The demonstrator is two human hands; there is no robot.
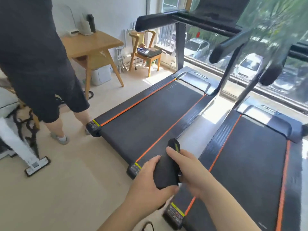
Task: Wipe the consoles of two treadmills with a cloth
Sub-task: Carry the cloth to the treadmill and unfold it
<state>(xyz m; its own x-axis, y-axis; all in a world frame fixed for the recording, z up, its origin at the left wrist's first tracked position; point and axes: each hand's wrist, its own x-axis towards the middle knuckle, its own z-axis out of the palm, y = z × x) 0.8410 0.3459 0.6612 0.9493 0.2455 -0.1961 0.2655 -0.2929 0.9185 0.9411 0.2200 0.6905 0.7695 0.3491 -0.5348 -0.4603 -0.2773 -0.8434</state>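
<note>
Left hand: my left hand [150,182] is curled around the lower end of the cloth [167,170], thumb over its bottom edge, fingers closed on it.
Right hand: my right hand [188,170] grips the same cloth from the 3 o'clock side, fingers wrapped over its upper part.
Cloth: dark, rolled or folded into a thick bundle, held between both hands at 6 o'clock, its top end poking out toward 12.
Left treadmill [150,117]: belt at centre, console [216,9] at 1 o'clock, blurred.
Right treadmill [250,164]: at 4 o'clock, beside the first.
Other person [36,64]: standing at 10 o'clock, by a wooden table [93,42].
</note>
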